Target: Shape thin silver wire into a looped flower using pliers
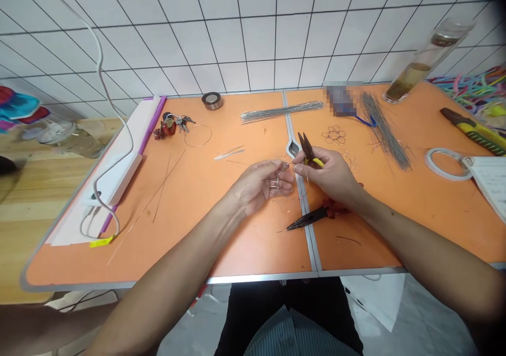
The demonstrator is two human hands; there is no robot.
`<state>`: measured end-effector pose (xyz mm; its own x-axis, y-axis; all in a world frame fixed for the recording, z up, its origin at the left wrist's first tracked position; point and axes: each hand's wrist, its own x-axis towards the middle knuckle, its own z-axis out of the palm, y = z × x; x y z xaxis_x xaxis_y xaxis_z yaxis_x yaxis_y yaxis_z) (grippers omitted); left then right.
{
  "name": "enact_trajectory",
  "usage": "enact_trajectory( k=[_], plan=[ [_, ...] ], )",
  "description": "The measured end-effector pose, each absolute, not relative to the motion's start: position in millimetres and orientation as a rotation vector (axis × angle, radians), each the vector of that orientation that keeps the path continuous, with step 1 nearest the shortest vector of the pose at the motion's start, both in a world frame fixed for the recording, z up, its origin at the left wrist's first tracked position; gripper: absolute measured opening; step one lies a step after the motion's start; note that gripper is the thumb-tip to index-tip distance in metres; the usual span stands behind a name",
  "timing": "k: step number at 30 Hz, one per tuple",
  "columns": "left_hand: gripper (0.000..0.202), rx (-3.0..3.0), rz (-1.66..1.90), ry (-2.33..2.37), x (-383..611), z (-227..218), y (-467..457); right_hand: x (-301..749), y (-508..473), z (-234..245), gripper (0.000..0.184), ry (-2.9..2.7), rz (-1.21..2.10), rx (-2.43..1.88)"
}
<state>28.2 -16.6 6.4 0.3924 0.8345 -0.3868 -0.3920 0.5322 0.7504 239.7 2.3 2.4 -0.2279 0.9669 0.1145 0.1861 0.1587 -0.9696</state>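
Note:
Above the seam of the orange folding table, my left hand has its fingers curled around a piece of thin, bent silver wire with small loops. Close beside it, my right hand grips small pliers with yellow handles, their dark jaws pointing up and away. The right thumb and forefinger meet near the wire's end, and a thin strand curves down below them. Under my right hand lie long-nose pliers with red handles, partly hidden. A flower-shaped wire piece rests beyond my right hand.
Bundles of straight wire lie toward the back. Around them are black tape, keys, a white tape ring, a yellow-black cutter knife and a glass bottle. A cabled white box sits left.

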Motion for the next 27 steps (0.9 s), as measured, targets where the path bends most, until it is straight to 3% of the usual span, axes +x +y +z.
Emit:
enact_trajectory(
  k=[11,17,27],
  plan=[
    [0.016,0.882,0.98,0.954,18.2,-0.7,-10.0,244.9,2.5,17.3,0.042,-1.565,1.214,-1.241],
    [0.018,1.052,0.925,0.932,24.8,2.4,-15.8,241.6,-0.8,17.4,0.032,-1.683,1.157,-1.272],
    [0.034,1.009,0.972,0.974,18.0,4.4,-9.7,244.8,0.2,21.4,0.028,-1.427,1.137,-1.252]
  ],
)
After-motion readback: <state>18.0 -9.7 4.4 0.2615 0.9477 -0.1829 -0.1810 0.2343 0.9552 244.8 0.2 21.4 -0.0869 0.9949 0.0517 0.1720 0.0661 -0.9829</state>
